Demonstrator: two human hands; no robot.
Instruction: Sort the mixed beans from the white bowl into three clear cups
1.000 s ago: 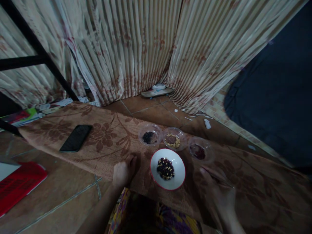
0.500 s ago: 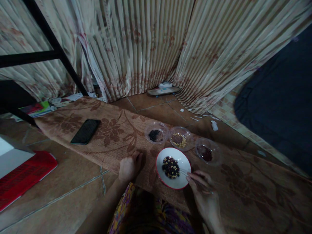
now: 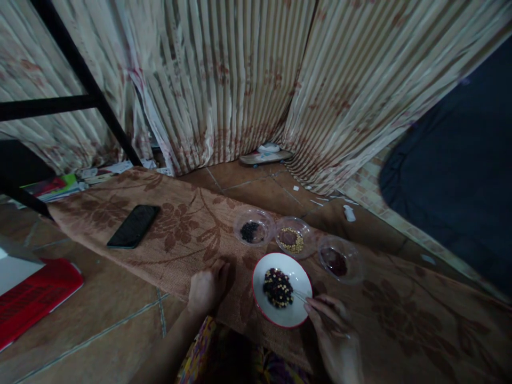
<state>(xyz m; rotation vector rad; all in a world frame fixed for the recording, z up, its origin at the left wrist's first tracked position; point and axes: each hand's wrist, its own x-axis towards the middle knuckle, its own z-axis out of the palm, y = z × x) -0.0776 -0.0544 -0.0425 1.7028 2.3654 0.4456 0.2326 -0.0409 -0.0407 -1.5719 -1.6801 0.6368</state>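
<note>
A white bowl with a red rim (image 3: 302, 269) holds a mix of black, dark red and yellow beans (image 3: 278, 288). My right hand (image 3: 334, 328) is at the bowl's right side, pinching slim tweezers (image 3: 301, 295) whose tips reach in beside the beans. Left of the bowl, my left hand (image 3: 207, 288) rests on the cloth, loosely curled, with nothing seen in it. Behind the bowl stand three clear plastic cups: one with black beans (image 3: 249, 231), one with yellow beans (image 3: 294, 241), one with dark red beans (image 3: 336, 261).
A phone (image 3: 134, 226) lies on the brown patterned cloth (image 3: 180, 245) at the left. Beyond the bench are a skateboard (image 3: 266, 156) and striped curtains (image 3: 240, 80). A red and white box (image 3: 40, 293) sits on the tiled floor at the left.
The whole view has shifted, so things appear slightly lower and further left. My right hand keeps the tweezers in the bowl, and my left hand stays curled on the cloth.
</note>
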